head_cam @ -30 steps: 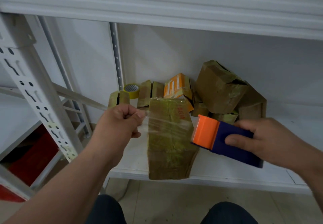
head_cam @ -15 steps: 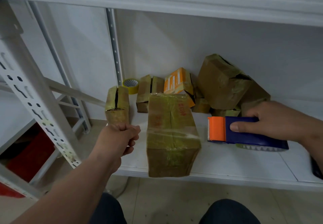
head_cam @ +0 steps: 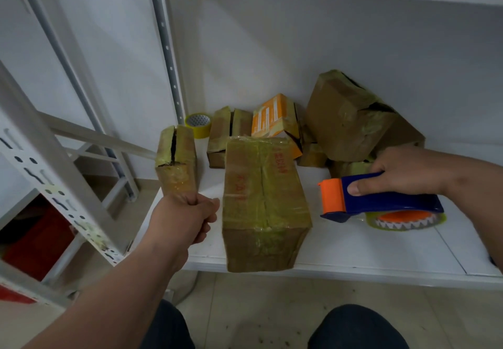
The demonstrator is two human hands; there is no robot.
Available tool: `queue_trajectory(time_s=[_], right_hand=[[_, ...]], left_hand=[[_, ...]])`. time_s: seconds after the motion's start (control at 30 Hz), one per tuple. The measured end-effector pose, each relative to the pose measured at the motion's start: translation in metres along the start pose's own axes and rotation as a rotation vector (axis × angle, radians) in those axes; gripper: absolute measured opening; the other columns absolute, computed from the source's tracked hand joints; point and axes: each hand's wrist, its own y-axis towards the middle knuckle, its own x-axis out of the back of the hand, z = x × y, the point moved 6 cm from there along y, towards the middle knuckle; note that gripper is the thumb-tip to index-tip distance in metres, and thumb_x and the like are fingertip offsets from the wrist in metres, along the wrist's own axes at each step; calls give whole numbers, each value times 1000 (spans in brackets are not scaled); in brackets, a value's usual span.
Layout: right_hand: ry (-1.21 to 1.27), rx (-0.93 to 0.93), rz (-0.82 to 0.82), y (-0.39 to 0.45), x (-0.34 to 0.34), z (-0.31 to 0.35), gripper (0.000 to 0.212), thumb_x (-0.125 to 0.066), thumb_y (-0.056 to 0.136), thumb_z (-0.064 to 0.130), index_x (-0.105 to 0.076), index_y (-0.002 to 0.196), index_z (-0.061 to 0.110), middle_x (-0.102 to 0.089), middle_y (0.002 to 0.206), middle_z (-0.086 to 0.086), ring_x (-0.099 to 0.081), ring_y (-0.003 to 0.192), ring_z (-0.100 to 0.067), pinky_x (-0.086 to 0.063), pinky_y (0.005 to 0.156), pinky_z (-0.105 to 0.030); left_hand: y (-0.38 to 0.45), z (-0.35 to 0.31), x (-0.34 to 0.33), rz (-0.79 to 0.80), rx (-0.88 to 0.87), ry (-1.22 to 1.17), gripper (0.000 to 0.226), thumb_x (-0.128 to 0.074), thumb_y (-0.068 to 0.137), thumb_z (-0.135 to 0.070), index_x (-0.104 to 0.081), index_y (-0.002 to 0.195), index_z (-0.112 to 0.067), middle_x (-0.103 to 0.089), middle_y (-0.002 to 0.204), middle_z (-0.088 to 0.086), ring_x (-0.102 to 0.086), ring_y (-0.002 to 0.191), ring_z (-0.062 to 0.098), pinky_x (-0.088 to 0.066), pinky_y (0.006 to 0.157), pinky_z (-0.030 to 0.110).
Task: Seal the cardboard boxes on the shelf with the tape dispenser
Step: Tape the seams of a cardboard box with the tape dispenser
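A large taped cardboard box lies on the white shelf, its near end reaching the front edge. My right hand grips the blue and orange tape dispenser, which sits low over the shelf just right of that box, its tape roll underneath. My left hand is a closed fist at the near end of a small split-topped box left of the large one; I cannot tell whether it holds anything.
More taped boxes and an orange carton are piled at the back against the wall. A yellow tape roll stands at the back left. A perforated rack post slants across the left. My knees are below the shelf.
My right hand drew the dispenser off the large box to the right and lowered it to the shelf. My left hand let go of the tape and dropped to the small box's near end.
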Motion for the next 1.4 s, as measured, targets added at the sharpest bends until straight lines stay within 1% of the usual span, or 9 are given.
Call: queue_trajectory(time_s=[0.37, 0.5, 0.6, 0.7, 0.8, 0.9, 1.0, 1.17, 1.4], right_hand=[[91, -4, 65, 15, -28, 2, 58, -59, 75, 69, -69, 81, 12, -70, 79, -7, -65, 66, -17, -43, 58, -24], [114, 9, 63, 17, -35, -3, 51, -59, 78, 66, -66, 76, 16, -67, 74, -2, -65, 65, -16, -43, 57, -24], [135, 9, 53, 17, -37, -6, 52, -58, 78, 67, -67, 79, 16, -69, 78, -3, -67, 69, -19, -46, 60, -25], [163, 20, 44, 16, -39, -7, 55, -58, 78, 67, -68, 80, 13, -69, 81, -6, -66, 70, -20, -45, 62, -27], [160, 34, 32, 16, -42, -8, 58, -57, 78, 68, -69, 83, 11, -70, 85, -9, -67, 74, -22, -46, 65, -28], [162, 46, 25, 14, -44, -9, 58, -54, 78, 69, -67, 80, 13, -69, 82, -8, -67, 73, -22, -46, 64, -28], [167, 47, 12, 11, -46, -11, 63, -53, 76, 72, -68, 82, 11, -69, 83, -10, -66, 73, -22, -44, 64, -28], [168, 79, -12, 10, -48, -11, 74, -46, 59, 82, -67, 79, 14, -68, 80, -7, -64, 68, -18, -44, 62, -27], [158, 159, -52, 8, -47, -14, 59, -49, 74, 74, -64, 76, 17, -65, 73, -2, -63, 65, -15, -43, 60, -24]], left_hand=[[-10, 15, -9, 58, 112, -16, 15, -64, 93, -28, -74, 92, -17, -67, 78, 7, -50, 62, 15, -44, 49, 26], [-11, 9, -17, 93, 80, 198, 25, -49, 100, -30, -68, 91, -16, -62, 85, 7, -53, 68, 17, -48, 54, 28], [-7, 0, -23, 151, 47, 389, 27, -39, 104, -27, -60, 118, -19, -62, 102, 6, -58, 76, 20, -52, 58, 32], [0, -14, -22, 131, -173, 808, 49, -35, 103, -26, -26, 151, -24, -46, 143, 10, -54, 117, 30, -50, 93, 44], [-22, -42, -38, 74, -581, 1003, 61, -29, 102, -40, -1, 155, -28, -13, 161, -5, -15, 147, 22, -13, 118, 36], [-40, -34, -77, 275, -704, 1293, 76, -15, 93, -65, 19, 150, -28, 17, 158, -12, 16, 147, 13, 10, 119, 40], [-38, -16, -97, 414, -724, 1553, 77, -14, 95, -65, 19, 151, -25, 20, 161, -7, 18, 147, 12, 8, 120, 48], [-31, -25, -98, 400, -745, 1496, 82, -7, 87, -75, 13, 153, -30, 17, 161, -12, 13, 149, 12, 2, 121, 46], [-28, -16, -102, 357, -783, 1484, 89, 19, 66, -75, 25, 147, -37, 28, 150, -18, 14, 148, 11, 5, 120, 51]])
